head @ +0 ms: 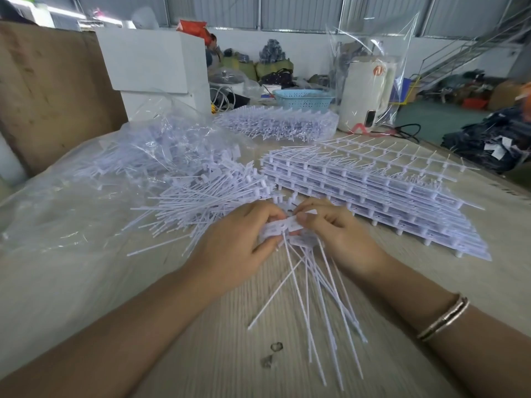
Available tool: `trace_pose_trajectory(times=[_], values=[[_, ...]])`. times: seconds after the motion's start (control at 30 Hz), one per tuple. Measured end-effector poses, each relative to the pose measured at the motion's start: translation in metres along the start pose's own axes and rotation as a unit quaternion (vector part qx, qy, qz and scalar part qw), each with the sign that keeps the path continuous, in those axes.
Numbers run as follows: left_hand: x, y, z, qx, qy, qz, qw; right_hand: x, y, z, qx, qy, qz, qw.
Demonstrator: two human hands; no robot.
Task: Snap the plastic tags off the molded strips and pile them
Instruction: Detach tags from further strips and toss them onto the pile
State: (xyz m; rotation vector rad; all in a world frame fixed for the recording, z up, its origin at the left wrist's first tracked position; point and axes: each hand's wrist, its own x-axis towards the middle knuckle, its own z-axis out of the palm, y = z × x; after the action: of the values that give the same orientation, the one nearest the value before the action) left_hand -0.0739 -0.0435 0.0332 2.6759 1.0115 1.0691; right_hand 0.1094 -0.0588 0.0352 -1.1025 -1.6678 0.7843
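My left hand and my right hand meet at the middle of the table, both pinching the flat heads of a bunch of white plastic tags. The tags' long thin tails fan out toward me over the wood. A loose pile of snapped-off tags lies just left of my hands. To the right a stack of white molded strips lies flat, its near end close to my right hand.
A clear plastic bag with more tags spreads over the table's left. A second bundle of strips sits at the back, with a blue basket, a white box and a white appliance behind. Brown cardboard stands at the left.
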Motion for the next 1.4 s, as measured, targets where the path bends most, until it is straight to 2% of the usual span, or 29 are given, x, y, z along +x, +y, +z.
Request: trace_pose_trajectory(times=[0.13, 0.27, 0.37, 0.43, 0.53, 0.67, 0.77, 0.93, 1.0, 1.03, 1.07, 1.1, 1.13, 1.2, 1.23, 1.3, 1.37, 1.4], values=[[0.002, -0.004, -0.002, 0.007, 0.027, -0.001, 1.0, 0.0, -0.003, 0.0, -0.046, -0.015, -0.048, 0.998], [0.004, -0.006, -0.003, 0.001, 0.022, 0.018, 1.0, 0.001, 0.001, -0.001, -0.05, -0.023, -0.064, 0.996], [0.004, -0.007, -0.002, -0.031, 0.026, 0.006, 0.999, 0.001, 0.002, 0.002, -0.012, -0.012, -0.065, 0.998], [0.004, -0.008, 0.0, -0.056, 0.039, -0.006, 0.998, 0.002, 0.003, 0.0, -0.037, -0.015, -0.1, 0.994], [0.003, -0.005, 0.004, -0.153, 0.06, -0.052, 0.985, 0.002, 0.006, -0.006, -0.058, -0.03, -0.121, 0.99], [0.004, -0.003, 0.002, -0.227, 0.057, -0.047, 0.971, 0.0, 0.01, -0.005, 0.131, -0.031, -0.03, 0.99], [0.005, -0.001, 0.001, -0.297, 0.039, -0.061, 0.952, 0.002, 0.01, -0.005, 0.217, -0.05, -0.03, 0.974], [0.004, 0.005, 0.002, -0.363, 0.018, -0.034, 0.931, 0.001, 0.007, -0.006, 0.292, -0.097, -0.004, 0.951], [0.003, 0.008, 0.001, -0.403, 0.02, -0.029, 0.914, 0.002, -0.001, -0.007, 0.363, -0.135, -0.015, 0.922], [0.003, 0.009, -0.001, -0.428, 0.027, -0.035, 0.903, 0.003, -0.005, -0.01, 0.425, -0.119, -0.014, 0.897], [0.002, 0.009, -0.005, -0.448, 0.033, -0.04, 0.893, 0.004, -0.008, -0.016, 0.471, -0.069, -0.008, 0.879], [0.001, 0.008, -0.008, -0.448, 0.039, -0.038, 0.892, 0.004, -0.008, -0.026, 0.484, -0.022, -0.011, 0.875], [0.001, 0.006, -0.011, -0.408, 0.05, -0.024, 0.911, 0.004, -0.007, -0.034, 0.452, 0.007, -0.014, 0.892], [0.003, -0.001, -0.013, -0.223, 0.076, 0.046, 0.971, 0.001, -0.004, -0.04, 0.294, 0.005, -0.014, 0.956], [0.004, -0.004, -0.01, -0.137, 0.082, 0.086, 0.983, 0.0, 0.0, -0.038, 0.209, 0.002, 0.001, 0.978], [0.006, -0.008, 0.0, -0.058, 0.079, 0.11, 0.989, 0.0, 0.011, -0.029, 0.091, 0.005, 0.044, 0.995], [0.008, -0.011, 0.008, -0.033, 0.081, 0.088, 0.992, 0.005, 0.016, -0.016, 0.046, 0.028, 0.064, 0.997], [0.008, -0.012, 0.012, -0.024, 0.081, 0.067, 0.994, 0.009, 0.017, -0.013, -0.006, 0.049, 0.044, 0.998]])
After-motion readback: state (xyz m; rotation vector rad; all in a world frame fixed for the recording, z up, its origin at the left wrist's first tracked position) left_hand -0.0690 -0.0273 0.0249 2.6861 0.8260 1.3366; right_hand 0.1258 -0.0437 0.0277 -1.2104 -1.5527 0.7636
